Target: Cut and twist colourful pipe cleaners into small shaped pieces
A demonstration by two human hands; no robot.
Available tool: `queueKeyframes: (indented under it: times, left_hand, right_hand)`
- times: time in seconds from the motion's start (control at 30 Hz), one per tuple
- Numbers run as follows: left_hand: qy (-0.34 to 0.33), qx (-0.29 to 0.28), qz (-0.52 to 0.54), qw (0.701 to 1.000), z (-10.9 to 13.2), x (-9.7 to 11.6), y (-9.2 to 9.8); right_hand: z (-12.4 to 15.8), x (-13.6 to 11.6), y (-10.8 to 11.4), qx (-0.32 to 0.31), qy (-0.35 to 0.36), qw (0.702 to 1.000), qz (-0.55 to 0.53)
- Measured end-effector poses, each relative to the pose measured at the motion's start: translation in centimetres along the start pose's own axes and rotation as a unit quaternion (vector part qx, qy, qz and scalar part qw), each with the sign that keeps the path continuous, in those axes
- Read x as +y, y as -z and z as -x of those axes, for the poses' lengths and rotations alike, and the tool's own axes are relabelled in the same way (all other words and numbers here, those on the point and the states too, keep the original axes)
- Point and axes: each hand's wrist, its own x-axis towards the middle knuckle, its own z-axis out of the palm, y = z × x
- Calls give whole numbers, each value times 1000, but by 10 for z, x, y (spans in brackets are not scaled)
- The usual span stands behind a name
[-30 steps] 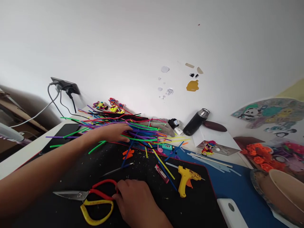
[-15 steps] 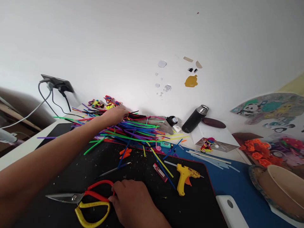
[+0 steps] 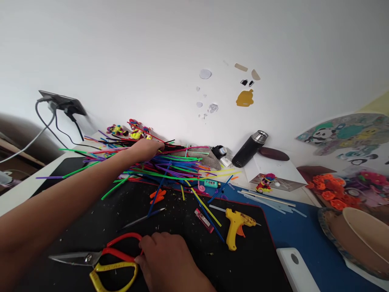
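My left hand (image 3: 148, 149) reaches into the back of a large heap of coloured pipe cleaners (image 3: 179, 168), its fingers curled down among black and red stems; what they pinch is too small to name. Near the front of the black mat (image 3: 243, 271), my right hand (image 3: 165, 257) rests with its fingers closed at the red handle of the large scissors (image 3: 114, 254). The scissors lie with their blades pointing left and their yellow handle toward me. A pencil (image 3: 146, 218) and short orange pieces (image 3: 158, 196) lie between my hands.
A yellow glue gun (image 3: 237, 227) and a red-and-white packet (image 3: 204, 220) lie right of my right hand. Farther back are glue sticks (image 3: 270, 202), a black flask (image 3: 249, 149) and a small figure (image 3: 266, 183). A white device (image 3: 296, 267) and a bowl (image 3: 358, 239) stand at right.
The view has shifted slightly, moving the scissors and heap left in the picture. My left hand stays in the heap and my right hand stays at the scissors' handle.
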Motion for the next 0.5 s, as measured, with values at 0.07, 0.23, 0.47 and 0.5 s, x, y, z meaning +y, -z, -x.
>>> queueKeyframes:
  times: [0.07,0.23,0.47,0.5]
  left_hand:
    - [-2,-6,-5,1000,-3,1,-2]
    - [8,-5,-6,1000,-5,-1,1]
    - [72,59,2,996,14,-14,35]
    - [89,75,9,993,18,-15,41]
  right_hand:
    - [1,0,1,0,0,1000,0]
    - [2,0,2,5,1,1000,0]
    - [3,0,6,11,10,1000,11]
    - [3,-1,7,10,11,1000,12]
